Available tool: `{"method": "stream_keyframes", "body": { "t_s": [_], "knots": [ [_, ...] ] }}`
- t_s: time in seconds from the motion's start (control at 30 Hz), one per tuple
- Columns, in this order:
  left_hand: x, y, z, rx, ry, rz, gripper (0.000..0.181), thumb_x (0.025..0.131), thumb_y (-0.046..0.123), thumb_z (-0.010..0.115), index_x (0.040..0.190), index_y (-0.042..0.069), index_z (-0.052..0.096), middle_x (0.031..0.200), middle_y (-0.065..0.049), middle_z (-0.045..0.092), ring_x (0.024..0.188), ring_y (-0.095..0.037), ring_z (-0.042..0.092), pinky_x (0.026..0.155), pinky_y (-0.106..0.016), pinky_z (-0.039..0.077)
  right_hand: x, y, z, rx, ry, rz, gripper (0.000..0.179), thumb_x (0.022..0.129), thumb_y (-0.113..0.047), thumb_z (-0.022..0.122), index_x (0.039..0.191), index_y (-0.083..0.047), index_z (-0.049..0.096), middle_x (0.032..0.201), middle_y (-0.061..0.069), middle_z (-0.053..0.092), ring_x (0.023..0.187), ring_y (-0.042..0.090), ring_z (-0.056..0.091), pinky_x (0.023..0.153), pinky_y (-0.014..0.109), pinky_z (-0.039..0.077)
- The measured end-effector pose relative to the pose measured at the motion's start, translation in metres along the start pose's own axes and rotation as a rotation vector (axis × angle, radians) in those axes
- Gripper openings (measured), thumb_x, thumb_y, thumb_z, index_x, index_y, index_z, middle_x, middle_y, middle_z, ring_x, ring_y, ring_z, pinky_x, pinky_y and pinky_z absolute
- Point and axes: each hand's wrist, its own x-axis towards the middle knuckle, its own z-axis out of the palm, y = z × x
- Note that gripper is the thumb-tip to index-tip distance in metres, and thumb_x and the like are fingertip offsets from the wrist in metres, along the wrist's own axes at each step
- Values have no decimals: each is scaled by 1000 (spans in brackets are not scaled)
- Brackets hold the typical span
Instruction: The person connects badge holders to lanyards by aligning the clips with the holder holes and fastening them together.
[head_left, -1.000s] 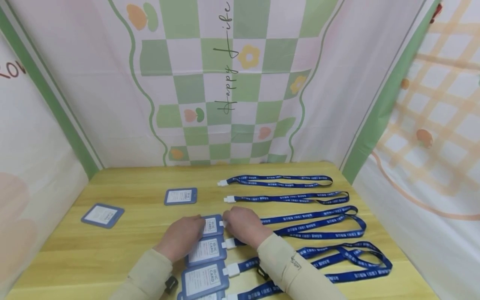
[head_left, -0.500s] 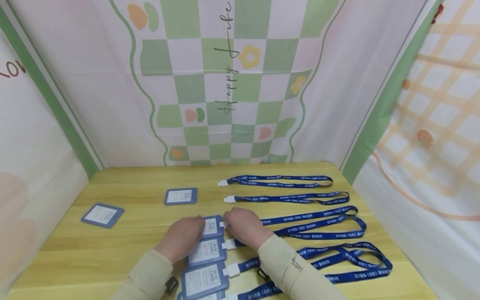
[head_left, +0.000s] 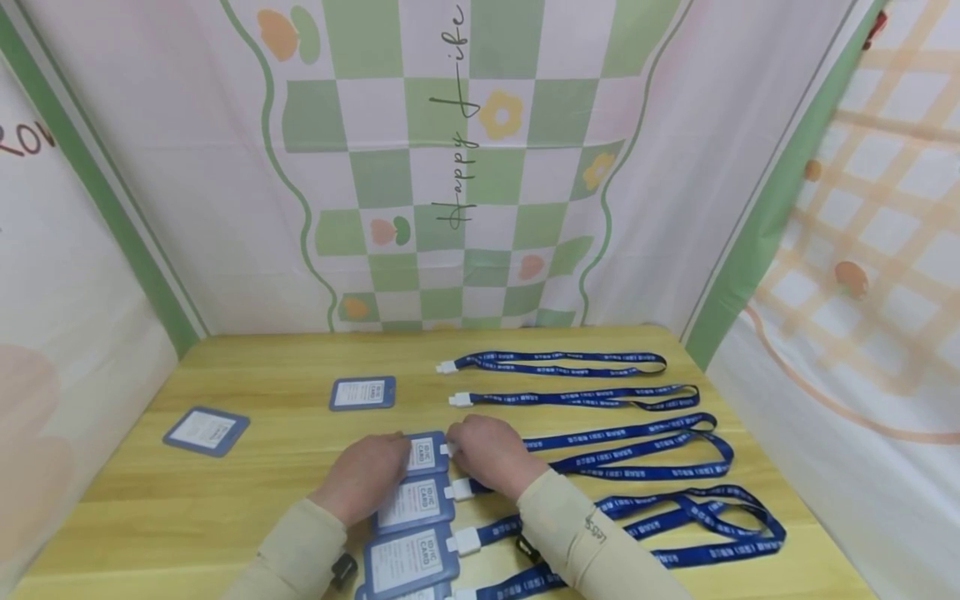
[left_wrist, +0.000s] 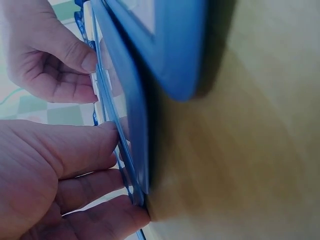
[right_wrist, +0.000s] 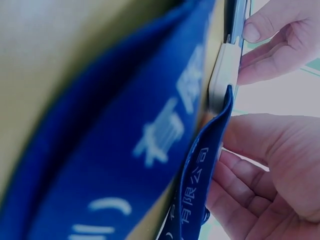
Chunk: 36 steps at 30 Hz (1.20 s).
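Observation:
My left hand (head_left: 363, 475) pinches the left end of a blue ID card holder (head_left: 426, 454) with a white card in it, thumb on top in the left wrist view. At the holder's right end, my right hand (head_left: 487, 450) pinches the white clip (head_left: 452, 449) of a blue lanyard (head_left: 570, 439), the clip mostly hidden by the fingers. Just below lies a second card holder (head_left: 415, 502) with its white clip (head_left: 461, 488) at its end. A third card holder (head_left: 411, 560) overlaps the row nearer me, its clip (head_left: 467, 541) on another lanyard.
Two loose card holders, one at the far left (head_left: 206, 431) and one at mid-back (head_left: 362, 393), lie on the wooden table (head_left: 247, 517). Two lanyards (head_left: 570, 357) with bare clips are stretched out at the back right. Looped straps (head_left: 705, 546) cover the near right.

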Motion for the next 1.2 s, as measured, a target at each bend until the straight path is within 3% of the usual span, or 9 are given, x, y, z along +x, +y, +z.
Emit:
{"method": "stream_keyframes", "body": {
  "t_s": [0.47,0.9,1.2],
  "knots": [
    [0,1,-1,-3,-7,-1,7,97,13,70,103,10,72,125,-20,73,102,-36,73,89,-48,63,2,1,-7,-8,-27,-1,18,98,-26,70,113,-18,76,92,-5,72,81,9,65,75,28,59],
    [0,-2,3,19,28,33,4,95,12,74,97,10,70,120,-19,74,97,-35,74,86,-48,64,11,9,-12,-3,22,68,29,101,-28,68,127,-18,72,119,2,75,110,20,71,94,37,62],
    [-1,-1,1,-5,23,26,4,94,10,74,96,11,70,122,-20,74,103,-38,73,90,-51,63,16,16,-13,1,88,70,32,98,-25,73,128,-15,72,114,5,75,99,19,70,86,35,62]
  ]
}}
